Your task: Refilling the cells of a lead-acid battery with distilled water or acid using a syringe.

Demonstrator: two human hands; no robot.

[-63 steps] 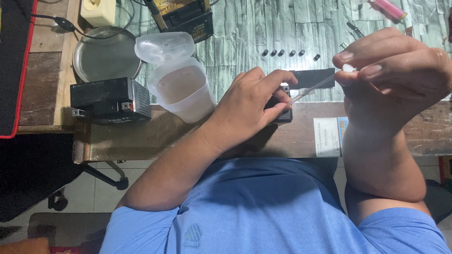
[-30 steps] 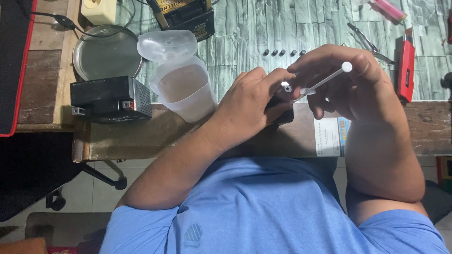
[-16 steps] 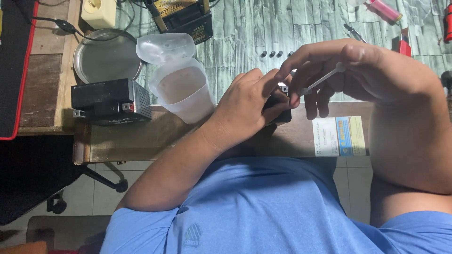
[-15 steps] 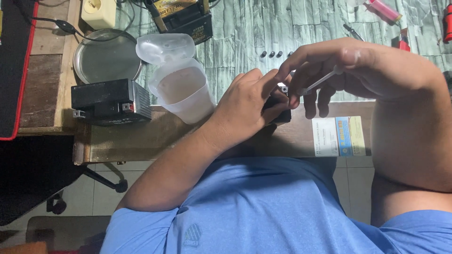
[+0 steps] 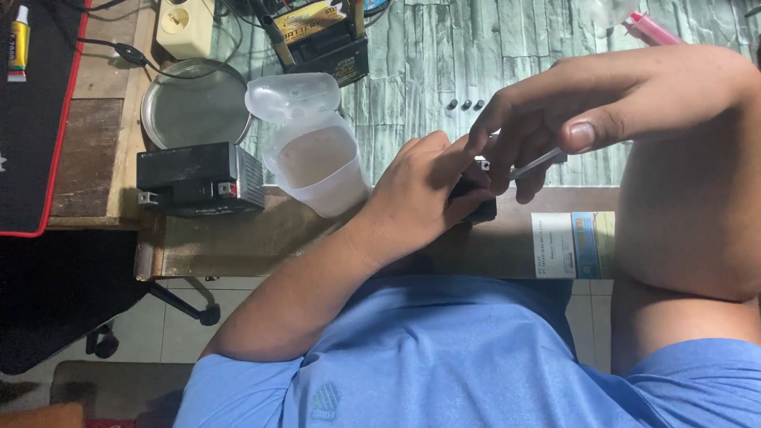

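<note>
My left hand point(image 5: 420, 194) rests on a small black box-like object point(image 5: 476, 208) at the bench's front edge and holds it steady. My right hand point(image 5: 587, 111) hovers just above it, pinching a thin clear tube-like tool point(image 5: 535, 165) between thumb and fingers. The tool's tip points down toward the top of the black object, close to my left fingertips. Most of the black object is hidden under both hands.
A translucent plastic cup point(image 5: 317, 166) with an open flip lid stands left of my hands. Beside it sit a black battery point(image 5: 198, 181) and a round metal dish point(image 5: 194, 107). Small dark caps point(image 5: 466, 104) lie on the green-patterned surface. A paper label point(image 5: 572, 244) sticks to the bench edge.
My right hand has swung left from the right side and lowered over the black object, bringing the thin tool's tip to its top. My left hand has stayed put.
</note>
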